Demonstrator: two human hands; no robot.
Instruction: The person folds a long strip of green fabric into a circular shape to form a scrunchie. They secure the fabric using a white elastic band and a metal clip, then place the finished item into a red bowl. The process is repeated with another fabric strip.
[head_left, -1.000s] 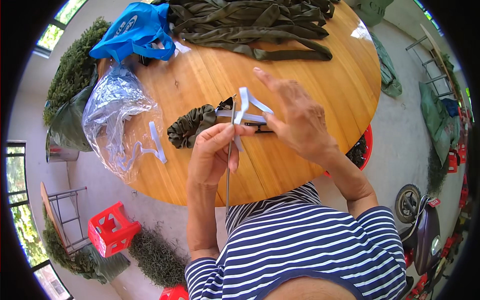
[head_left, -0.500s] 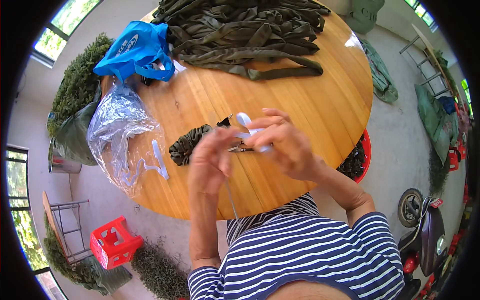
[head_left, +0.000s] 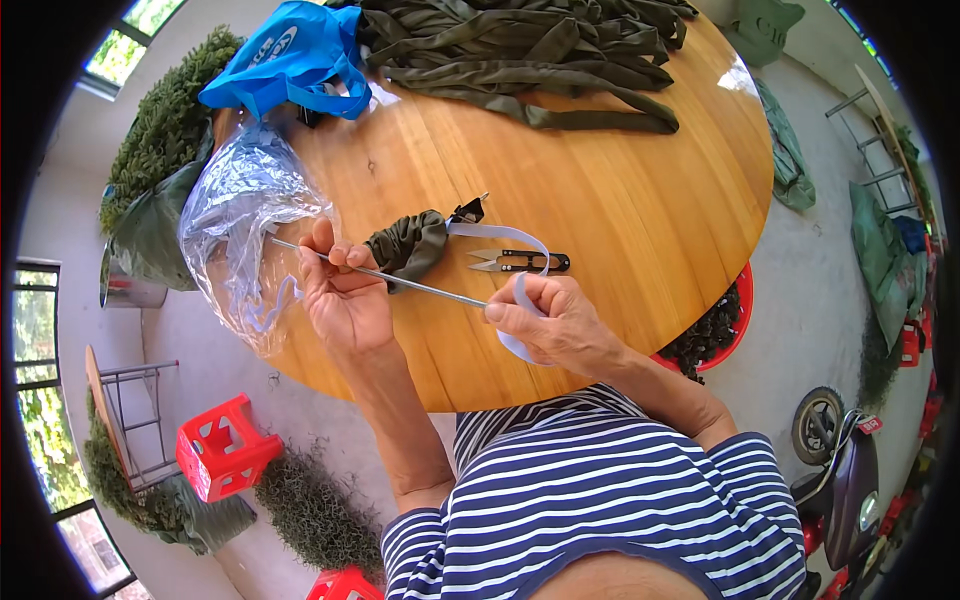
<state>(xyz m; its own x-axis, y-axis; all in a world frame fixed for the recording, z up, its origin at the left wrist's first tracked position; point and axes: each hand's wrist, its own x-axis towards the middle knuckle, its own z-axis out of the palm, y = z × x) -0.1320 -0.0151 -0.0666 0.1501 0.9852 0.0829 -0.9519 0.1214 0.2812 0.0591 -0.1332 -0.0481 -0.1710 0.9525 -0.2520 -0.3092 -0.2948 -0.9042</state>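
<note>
A thin metal rod (head_left: 425, 288) slants between my hands above the near part of the table. My left hand (head_left: 347, 300) is closed around it toward its far-left end, fingers curled and palm turned up. My right hand (head_left: 565, 325) pinches the rod's other end together with a white elastic band (head_left: 520, 232). From that hand the band loops up and back to a dark clip-like piece (head_left: 467, 212) beside a gathered olive-green fabric bundle (head_left: 412, 245). Black-handled thread snips (head_left: 520, 261) lie within the loop's curve.
Long olive fabric strips (head_left: 530, 60) are heaped at the table's (head_left: 640, 230) far side. A blue bag (head_left: 285, 60) and a clear plastic bag (head_left: 250, 210) sit at its left. Red stools (head_left: 228, 448) and a red tub (head_left: 742, 300) stand around it.
My hands have drawn apart, the left one moving left along the rod. The rod now lies across between them, and the snips and bundle show more fully.
</note>
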